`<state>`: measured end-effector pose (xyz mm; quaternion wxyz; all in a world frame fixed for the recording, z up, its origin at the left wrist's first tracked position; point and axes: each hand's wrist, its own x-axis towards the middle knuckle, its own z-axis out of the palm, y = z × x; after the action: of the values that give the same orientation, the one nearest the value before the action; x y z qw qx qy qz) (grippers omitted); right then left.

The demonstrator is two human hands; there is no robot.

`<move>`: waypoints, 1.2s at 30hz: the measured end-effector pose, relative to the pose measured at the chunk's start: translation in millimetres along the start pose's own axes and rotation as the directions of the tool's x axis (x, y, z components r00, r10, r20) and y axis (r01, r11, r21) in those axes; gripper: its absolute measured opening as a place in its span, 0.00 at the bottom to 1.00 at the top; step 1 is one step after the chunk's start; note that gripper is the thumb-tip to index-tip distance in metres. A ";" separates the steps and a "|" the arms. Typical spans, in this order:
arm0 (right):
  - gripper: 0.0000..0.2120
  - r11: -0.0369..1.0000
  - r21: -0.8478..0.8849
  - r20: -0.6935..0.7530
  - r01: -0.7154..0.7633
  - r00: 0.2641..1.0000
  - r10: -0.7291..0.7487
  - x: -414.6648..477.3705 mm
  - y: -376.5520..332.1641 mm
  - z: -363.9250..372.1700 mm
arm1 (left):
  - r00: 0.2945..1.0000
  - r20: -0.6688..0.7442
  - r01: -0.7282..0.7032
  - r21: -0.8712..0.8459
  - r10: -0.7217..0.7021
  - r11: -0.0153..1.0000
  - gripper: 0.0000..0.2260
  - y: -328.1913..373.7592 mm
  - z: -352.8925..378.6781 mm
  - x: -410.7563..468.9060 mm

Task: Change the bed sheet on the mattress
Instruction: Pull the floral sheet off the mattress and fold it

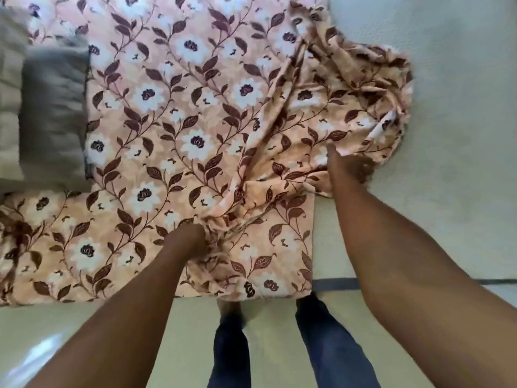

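Observation:
A peach bed sheet (179,113) with white flowers and dark brown leaves covers the mattress on the floor. Its right part lies bunched in a heap (363,88) that spills past the mattress edge onto the floor. My left hand (193,236) grips a gathered fold of the sheet near the front of the mattress. My right hand (347,163) holds the crumpled sheet at the right edge, with the thumb pointing up; it is blurred. The mattress itself is hidden under the sheet.
A grey pillow (53,107) and a lighter grey one (8,93) lie at the left on the bed. Pale floor (461,135) runs along the right and front. My legs in dark trousers (321,345) stand at the mattress's front edge.

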<state>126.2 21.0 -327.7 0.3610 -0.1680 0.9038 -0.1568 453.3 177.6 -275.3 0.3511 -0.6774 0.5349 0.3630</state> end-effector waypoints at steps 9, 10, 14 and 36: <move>0.07 0.348 -0.044 0.974 0.936 0.118 -0.194 -214.9 25.7 94.6 | 0.820 -0.121 0.050 -0.959 -0.560 0.280 0.10 -46.7 -14.6 -17.9; 0.09 0.223 0.042 0.999 0.974 -0.046 0.014 -242.6 41.2 90.4 | 0.809 -0.094 0.067 -0.966 -0.580 0.250 0.12 -48.6 -17.4 -21.5; 0.08 0.034 0.193 0.967 0.981 -0.196 0.165 -270.5 52.9 86.6 | 0.875 -0.021 0.123 -0.956 -0.484 0.265 0.13 -73.3 -7.0 -10.0; 0.17 -0.188 0.090 0.995 0.978 -0.096 -0.022 -395.7 48.1 244.9 | 0.960 -0.116 0.046 -0.831 -0.254 0.555 0.21 -270.0 89.7 -26.7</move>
<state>559.9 189.3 -278.9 0.4016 -0.8513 0.2084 0.2658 702.9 316.6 -272.5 -0.0359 -0.8418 0.2806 0.4597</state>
